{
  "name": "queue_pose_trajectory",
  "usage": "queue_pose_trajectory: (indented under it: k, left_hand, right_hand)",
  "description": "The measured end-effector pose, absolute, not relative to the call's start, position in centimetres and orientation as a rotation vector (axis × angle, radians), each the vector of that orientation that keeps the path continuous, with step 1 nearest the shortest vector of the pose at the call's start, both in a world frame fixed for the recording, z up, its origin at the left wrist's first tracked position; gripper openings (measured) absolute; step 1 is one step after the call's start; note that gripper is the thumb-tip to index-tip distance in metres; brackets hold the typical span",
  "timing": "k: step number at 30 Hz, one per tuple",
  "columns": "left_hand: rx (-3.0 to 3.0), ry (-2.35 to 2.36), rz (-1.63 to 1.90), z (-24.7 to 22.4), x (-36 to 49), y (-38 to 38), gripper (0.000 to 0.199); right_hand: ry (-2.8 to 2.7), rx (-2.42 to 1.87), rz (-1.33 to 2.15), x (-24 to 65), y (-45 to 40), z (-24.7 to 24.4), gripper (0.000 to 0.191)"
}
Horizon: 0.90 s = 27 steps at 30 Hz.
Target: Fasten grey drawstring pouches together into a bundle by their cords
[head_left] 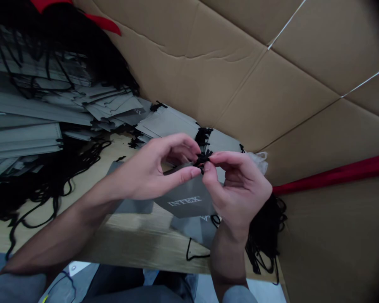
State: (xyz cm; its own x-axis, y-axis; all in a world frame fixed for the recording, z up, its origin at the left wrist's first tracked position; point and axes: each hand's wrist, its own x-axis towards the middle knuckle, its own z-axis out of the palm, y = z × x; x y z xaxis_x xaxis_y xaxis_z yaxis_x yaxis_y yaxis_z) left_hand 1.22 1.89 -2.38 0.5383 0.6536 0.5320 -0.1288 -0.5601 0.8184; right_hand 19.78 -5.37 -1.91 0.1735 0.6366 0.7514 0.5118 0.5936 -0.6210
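Note:
A grey bag [189, 198] printed INTEX is held up in front of me, a black cord [203, 158] bunched at its upper edge. My left hand [159, 166] grips the bag near that edge, its thumb on the front and the other fingers curled behind. On the other side my right hand [238, 181] pinches the cord between thumb and forefinger, its remaining fingers folded in. Part of the bag is hidden behind both hands. Beneath it, another grey piece [189, 229] with white lettering lies on the wooden table [129, 240].
Stacks of grey bags [22, 109] and tangled black cords [78, 164] spread over the left. More stacked bags [167, 120] stand against the cardboard wall [192, 63]. A black cord bundle [267, 227] lies right of my wrist, below a red strip [334, 172].

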Motion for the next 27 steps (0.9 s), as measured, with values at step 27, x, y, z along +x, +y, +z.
queue_pose_trajectory:
  k: [27]
  left_hand:
    - [2.414, 0.105, 0.881, -0.6, -2.9, 3.5, 0.024]
  right_hand:
    - [-1.664, -0.813, 0.643, 22.4, -5.2, -2.2, 0.029]
